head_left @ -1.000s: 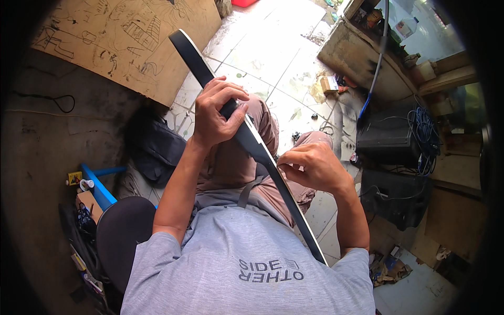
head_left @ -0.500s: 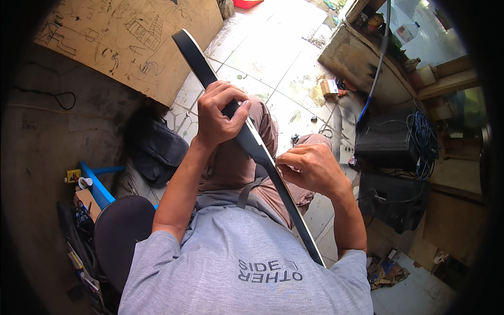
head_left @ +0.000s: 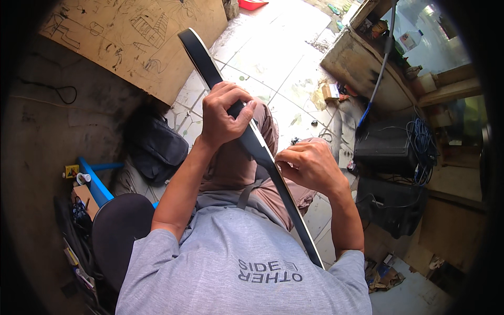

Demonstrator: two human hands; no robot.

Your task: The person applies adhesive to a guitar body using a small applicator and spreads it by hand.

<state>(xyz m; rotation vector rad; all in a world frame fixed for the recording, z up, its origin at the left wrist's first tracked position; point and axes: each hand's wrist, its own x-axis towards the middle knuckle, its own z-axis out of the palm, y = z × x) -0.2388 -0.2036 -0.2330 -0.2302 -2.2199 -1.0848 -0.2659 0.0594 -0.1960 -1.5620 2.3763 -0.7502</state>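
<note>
A long black object with a pale edge strip, which looks like a guitar body seen edge-on (head_left: 253,143), stands slanted across my lap, its far end up to the left and its near end at my shirt. Its curved side narrows at the middle. Wrapped over its upper part is my left hand (head_left: 227,113), thumb along the pale edge. My right hand (head_left: 313,167) has its fingers curled in against the pale-edged face just below the middle. Whatever those fingertips hold, if anything, is hidden from this view.
A wooden panel with line drawings (head_left: 131,39) leans at the far left, with a black bag (head_left: 155,147) below it. Left of me are a dark round seat (head_left: 123,231) and a blue frame (head_left: 94,184). Black cases (head_left: 386,149) with coiled blue cable (head_left: 422,147) lie right.
The whole view has shifted slightly. Both hands keep nearly the same places and grips on the black body.
</note>
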